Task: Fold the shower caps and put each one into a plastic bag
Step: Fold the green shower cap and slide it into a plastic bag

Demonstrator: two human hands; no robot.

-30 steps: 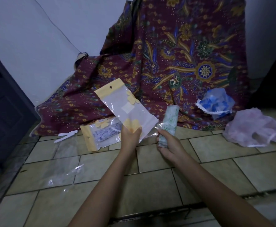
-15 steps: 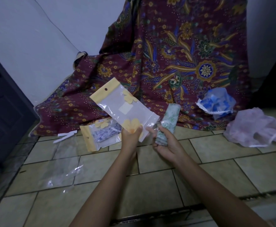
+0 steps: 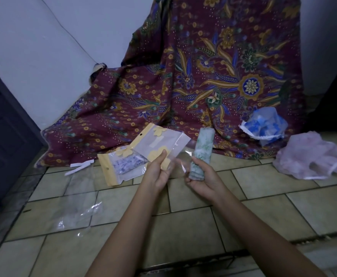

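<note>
My left hand (image 3: 158,171) pinches the lower end of an empty clear plastic bag (image 3: 161,142) with a yellow header strip, held tilted above the floor. In my right hand (image 3: 201,177) stands a rolled, folded shower cap (image 3: 203,149), pale green with a leaf print, gripped near its bottom, just right of the bag's mouth. A filled bag (image 3: 120,165) holding a blue-patterned cap lies on the tiles to the left. Two loose caps sit at the right: a blue and white cap (image 3: 263,124) on the cloth and a pink cap (image 3: 311,158) on the tiles.
A maroon batik cloth (image 3: 203,76) drapes from the wall onto the tiled floor (image 3: 183,226). A clear plastic sheet (image 3: 73,210) lies at the left, with white paper strips (image 3: 79,166) behind it. A dark door (image 3: 2,136) stands at far left.
The empty bag has tipped down and to the right, its mouth now close to the rolled cap. My right hand has shifted slightly lower with the cap.
</note>
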